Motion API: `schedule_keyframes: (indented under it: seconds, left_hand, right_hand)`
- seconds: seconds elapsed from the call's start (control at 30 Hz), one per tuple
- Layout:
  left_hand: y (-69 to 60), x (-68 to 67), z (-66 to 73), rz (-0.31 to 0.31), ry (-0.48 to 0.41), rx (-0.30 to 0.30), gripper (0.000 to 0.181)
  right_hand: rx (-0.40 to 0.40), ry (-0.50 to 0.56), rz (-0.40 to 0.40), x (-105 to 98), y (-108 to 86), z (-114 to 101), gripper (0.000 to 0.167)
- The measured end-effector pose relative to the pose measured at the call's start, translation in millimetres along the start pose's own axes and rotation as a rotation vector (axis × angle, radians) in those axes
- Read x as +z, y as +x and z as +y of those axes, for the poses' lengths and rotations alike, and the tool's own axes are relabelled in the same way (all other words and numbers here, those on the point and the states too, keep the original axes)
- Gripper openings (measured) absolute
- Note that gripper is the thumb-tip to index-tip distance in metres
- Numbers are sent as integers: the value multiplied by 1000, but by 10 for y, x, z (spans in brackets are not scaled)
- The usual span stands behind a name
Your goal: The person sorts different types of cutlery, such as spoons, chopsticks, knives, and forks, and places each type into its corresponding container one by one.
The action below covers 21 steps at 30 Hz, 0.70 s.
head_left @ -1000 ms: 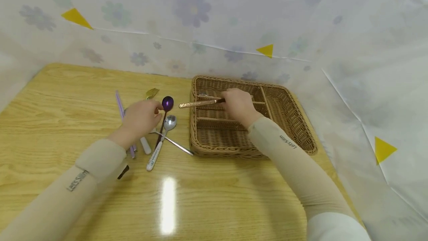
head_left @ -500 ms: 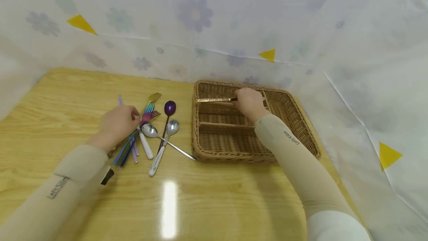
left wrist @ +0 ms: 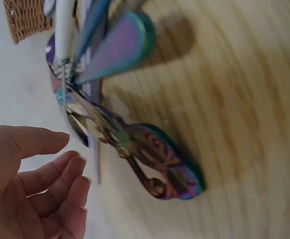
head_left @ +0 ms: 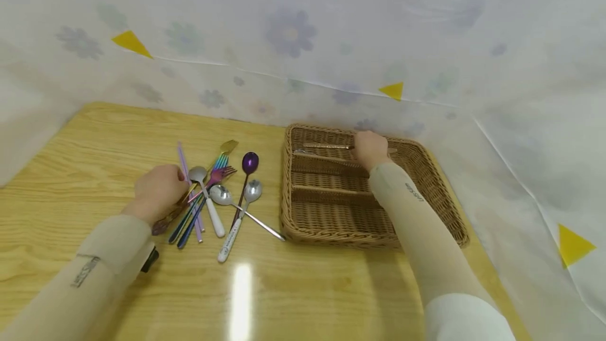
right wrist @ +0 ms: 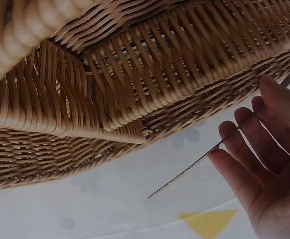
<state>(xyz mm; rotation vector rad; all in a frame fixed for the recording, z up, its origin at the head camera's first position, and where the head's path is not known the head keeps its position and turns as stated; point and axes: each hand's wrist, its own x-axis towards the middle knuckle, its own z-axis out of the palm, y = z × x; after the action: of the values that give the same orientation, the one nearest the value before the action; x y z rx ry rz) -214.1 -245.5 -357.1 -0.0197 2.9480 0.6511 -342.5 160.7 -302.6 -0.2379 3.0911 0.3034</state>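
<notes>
Gold-handled knife (head_left: 326, 146) is over the rear left compartment of the wicker basket (head_left: 341, 237), lying roughly level with its handle to the left; the right wrist view shows its toothed edge. The right hand (head_left: 371, 150) pinches it between thumb and fingertips. The left hand (head_left: 161, 192) is beside the cutlery on the tabletop (head_left: 293, 293), its fingers loosely bent and a gap between thumb and fingertips. Whether it touches anything I cannot tell. Just beside it are a spoon with a white handle (head_left: 215, 217), lilac sticks (head_left: 183, 161) and a multicoloured openwork handle (left wrist: 159, 164). Near these lie a pink-purple fork (head_left: 221, 174) and a purple spoon (head_left: 250, 162). Behind hangs a flowered sheet (head_left: 303, 80) with yellow triangles (head_left: 394, 90).
</notes>
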Motion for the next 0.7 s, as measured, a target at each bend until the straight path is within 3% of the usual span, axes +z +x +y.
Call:
schedule_keyframes:
  seconds: [0.17, 0.4, 0.7]
  left_hand:
    - [42, 32, -68, -22, -34, -33, 30]
    - [39, 59, -107, -88, -49, -114, 30]
    - [29, -47, -163, -213, -78, -108, 32]
  right_hand:
    - [31, -26, -33, 66, 3, 40, 27]
    - [20, 7, -109, 191, 22, -9, 24]
    - [9, 65, -152, 151, 3, -75, 26]
